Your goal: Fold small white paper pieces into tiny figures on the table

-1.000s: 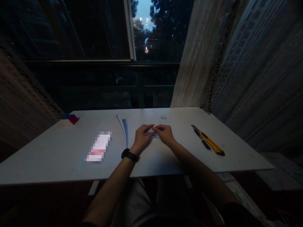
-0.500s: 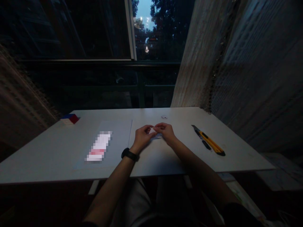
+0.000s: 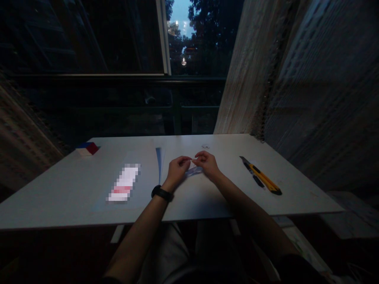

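Note:
Over the middle of the white table, my left hand [image 3: 177,170] and my right hand [image 3: 208,163] work fingertip to fingertip. Between them is a small folded piece of white paper [image 3: 194,170], partly covered by the fingers. Both hands are closed in a pinch on it, thumbs and forefingers nearly meeting. A dark watch [image 3: 162,193] is on my left wrist. Beside that wrist lies a large white sheet of paper [image 3: 147,179], its right edge curled up off the table.
A blurred-out white and red rectangle [image 3: 124,183] rests on the sheet. A yellow utility knife [image 3: 265,178] and a dark pen [image 3: 257,180] lie at right. A small white piece [image 3: 205,146] is beyond my hands; a puzzle cube [image 3: 87,149] sits far left.
The large sheet's right edge has curled upward. My fingers have shifted slightly on the small folded paper, and more of its lower part shows. The other things have stayed put.

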